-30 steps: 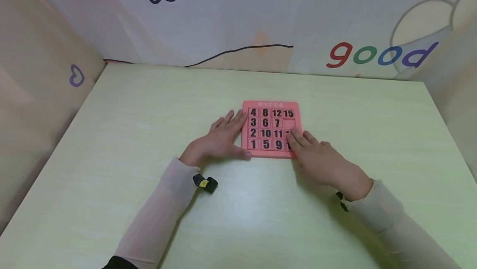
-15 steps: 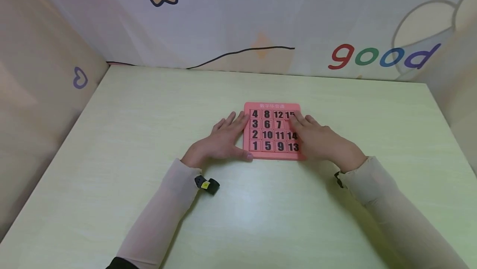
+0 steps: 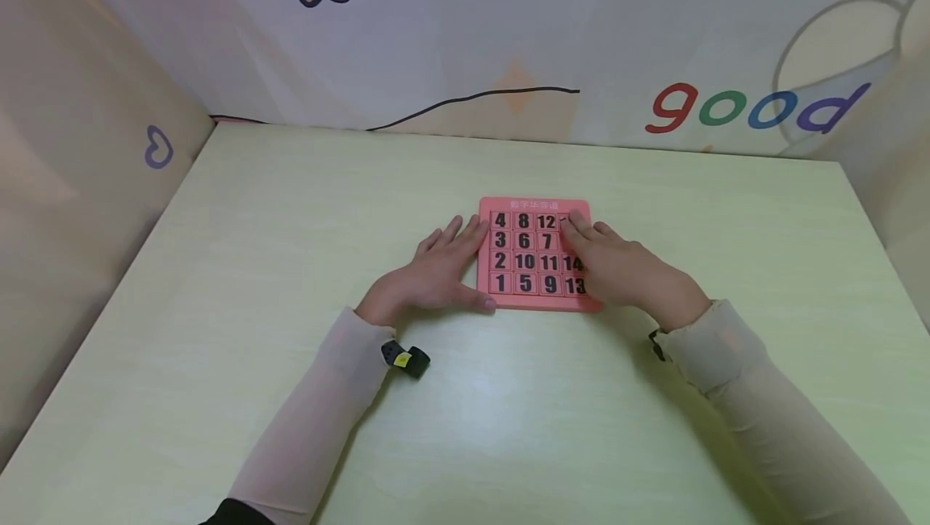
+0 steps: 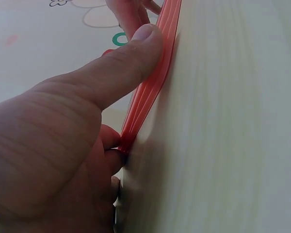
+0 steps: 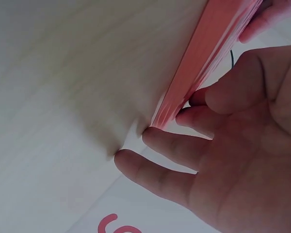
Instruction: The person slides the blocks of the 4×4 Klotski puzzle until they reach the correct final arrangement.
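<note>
From my head, I see a square pink sliding-number puzzle (image 3: 534, 252) lying flat on the pale green, wood-grained worktop (image 3: 465, 436), a little in from the far edge, about midway between the two far corners. My left hand (image 3: 434, 273) is spread and ungrasping, fingertips against the puzzle's left side, thumb at its near-left corner. My right hand (image 3: 621, 268) is relaxed too, fingers extended over the puzzle's right side, fingertips covering the top-right tile. From my left wrist, the thumb lies against the puzzle's near edge. From my right wrist, two straight fingers reach down beside the puzzle's edge, their tips at the worktop; the other digits are partly hidden.
</note>
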The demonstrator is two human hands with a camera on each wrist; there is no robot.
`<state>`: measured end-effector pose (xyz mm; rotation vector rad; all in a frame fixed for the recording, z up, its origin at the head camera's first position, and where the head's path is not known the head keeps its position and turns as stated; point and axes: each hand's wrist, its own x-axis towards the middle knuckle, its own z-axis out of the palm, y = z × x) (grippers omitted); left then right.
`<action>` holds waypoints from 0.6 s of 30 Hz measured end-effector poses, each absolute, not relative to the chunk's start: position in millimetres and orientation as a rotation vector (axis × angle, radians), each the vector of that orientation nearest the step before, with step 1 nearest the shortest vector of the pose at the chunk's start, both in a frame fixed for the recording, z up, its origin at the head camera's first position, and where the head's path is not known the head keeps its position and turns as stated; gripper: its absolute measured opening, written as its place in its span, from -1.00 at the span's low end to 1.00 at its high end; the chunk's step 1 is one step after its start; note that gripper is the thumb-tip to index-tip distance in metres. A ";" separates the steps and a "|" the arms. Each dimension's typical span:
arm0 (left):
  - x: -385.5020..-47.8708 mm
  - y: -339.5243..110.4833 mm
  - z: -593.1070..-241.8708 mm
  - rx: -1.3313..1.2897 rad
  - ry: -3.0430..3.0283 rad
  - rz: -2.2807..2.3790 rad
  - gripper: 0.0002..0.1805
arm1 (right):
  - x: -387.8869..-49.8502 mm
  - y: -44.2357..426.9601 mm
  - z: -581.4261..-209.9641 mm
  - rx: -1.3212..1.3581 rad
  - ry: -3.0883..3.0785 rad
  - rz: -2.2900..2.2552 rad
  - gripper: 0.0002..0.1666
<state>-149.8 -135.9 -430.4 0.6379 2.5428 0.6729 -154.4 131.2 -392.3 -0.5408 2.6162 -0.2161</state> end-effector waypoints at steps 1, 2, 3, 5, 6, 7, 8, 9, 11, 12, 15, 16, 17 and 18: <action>-149.7 -135.6 -430.6 0.636 2.543 0.673 0.29 | -153.4 131.2 -392.1 -0.542 2.615 -0.216 -0.15; -149.7 -135.3 -430.5 0.636 2.544 0.672 0.29 | -151.9 131.3 -391.6 -0.541 2.615 -0.215 -0.16; -149.6 -135.2 -430.4 0.634 2.544 0.673 0.29 | -150.4 131.5 -391.4 -0.544 2.614 -0.213 -0.17; -149.0 -135.0 -429.4 0.627 2.543 0.676 0.29 | -146.9 132.0 -390.9 -0.555 2.614 -0.207 -0.16; -148.8 -134.9 -429.0 0.624 2.541 0.680 0.29 | -144.9 132.4 -390.8 -0.560 2.613 -0.206 -0.15; -148.6 -134.8 -428.5 0.620 2.540 0.684 0.29 | -142.9 132.8 -390.9 -0.565 2.612 -0.205 -0.14; -148.5 -134.8 -428.1 0.619 2.540 0.683 0.29 | -140.7 133.2 -390.9 -0.570 2.611 -0.204 -0.13; -148.4 -134.8 -428.0 0.617 2.540 0.686 0.29 | -138.6 133.7 -391.1 -0.579 2.611 -0.202 -0.11; -148.6 -134.8 -427.8 0.617 2.541 0.688 0.29 | -134.8 134.6 -391.3 -0.596 2.608 -0.193 -0.10; -148.7 -134.7 -427.8 0.618 2.541 0.688 0.29 | -132.9 135.0 -391.1 -0.603 2.608 -0.189 -0.11; -148.9 -134.8 -428.4 0.620 2.541 0.690 0.29 | -128.3 135.6 -390.9 -0.615 2.610 -0.174 -0.16; -148.8 -134.8 -428.6 0.622 2.542 0.688 0.29 | -127.0 135.7 -391.0 -0.616 2.610 -0.170 -0.18; -148.7 -134.8 -429.0 0.623 2.541 0.688 0.29 | -125.9 135.7 -390.9 -0.615 2.613 -0.168 -0.19; -148.6 -134.7 -429.3 0.625 2.541 0.685 0.29 | -125.0 135.8 -391.1 -0.616 2.616 -0.164 -0.20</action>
